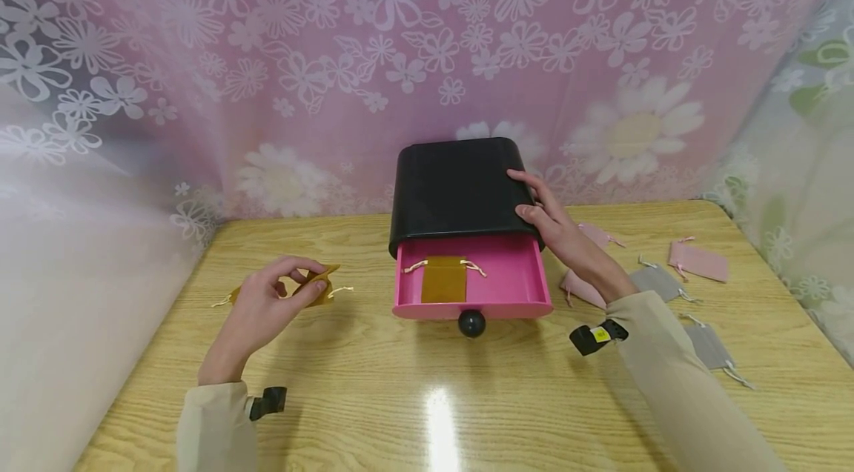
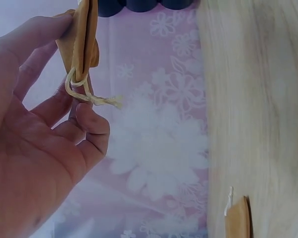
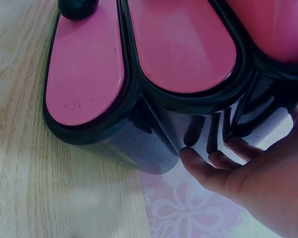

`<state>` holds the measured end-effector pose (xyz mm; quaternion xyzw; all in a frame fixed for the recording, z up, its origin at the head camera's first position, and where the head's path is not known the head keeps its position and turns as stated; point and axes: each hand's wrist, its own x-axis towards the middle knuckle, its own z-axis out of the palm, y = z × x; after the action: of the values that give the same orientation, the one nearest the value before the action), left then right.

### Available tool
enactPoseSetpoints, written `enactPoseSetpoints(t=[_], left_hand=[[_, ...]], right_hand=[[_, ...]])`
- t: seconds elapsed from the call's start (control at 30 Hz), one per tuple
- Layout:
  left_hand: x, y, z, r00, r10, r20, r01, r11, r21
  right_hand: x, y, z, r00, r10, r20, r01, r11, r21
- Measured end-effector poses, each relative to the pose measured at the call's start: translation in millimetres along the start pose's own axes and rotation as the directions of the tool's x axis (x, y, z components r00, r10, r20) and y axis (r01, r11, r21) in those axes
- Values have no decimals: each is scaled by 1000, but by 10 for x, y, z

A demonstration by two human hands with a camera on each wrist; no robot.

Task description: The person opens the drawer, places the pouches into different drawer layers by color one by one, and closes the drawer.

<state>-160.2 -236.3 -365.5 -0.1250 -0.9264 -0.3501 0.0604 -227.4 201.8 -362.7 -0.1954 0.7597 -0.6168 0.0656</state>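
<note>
My left hand [image 1: 263, 305] pinches a mustard drawstring pouch [image 1: 322, 285] between thumb and fingers, above the table left of the drawer unit. In the left wrist view, the folded pouch [image 2: 79, 44] hangs with its cream cord near the curled lower fingers. My right hand [image 1: 557, 224] rests against the right side of a black drawer unit [image 1: 460, 187], fingertips on its top and side. The right wrist view shows those fingers [image 3: 208, 171] touching the glossy side. Inside the pulled-out pink drawer [image 1: 507, 279], another mustard pouch [image 1: 443, 281] lies flat toward the left.
Partly behind the left hand, a mustard pouch [image 2: 238, 218] lies on the wooden table [image 1: 373, 398]. To the right lie pink pouches [image 1: 700, 262] and grey pouches [image 1: 710, 346], some partly hidden by the right arm. A floral curtain [image 1: 347, 87] hangs behind the unit.
</note>
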Motion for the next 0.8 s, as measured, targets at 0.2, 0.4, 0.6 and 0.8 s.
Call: enactPoseSetpoints(t=[0.2,0.4,0.6,0.8], left_hand=[[20,92,0,999,36,-13,-36,999,-3],[35,198,-3,996,75,-48,-75,997,-13],[52,290,7,984,145,-102,-150,988,-38],[55,380,11,972,186,-144,-197,979,-60]], right_hand=[[-1,6,2,1000,-4,-1,4,1000,1],[5,9,8,1000,-9,-4,9,1000,-4],[15,13,8,1000,-18,-12,18,1000,-11],[13,16,3,1000,-15,-10,15,1000,-12]])
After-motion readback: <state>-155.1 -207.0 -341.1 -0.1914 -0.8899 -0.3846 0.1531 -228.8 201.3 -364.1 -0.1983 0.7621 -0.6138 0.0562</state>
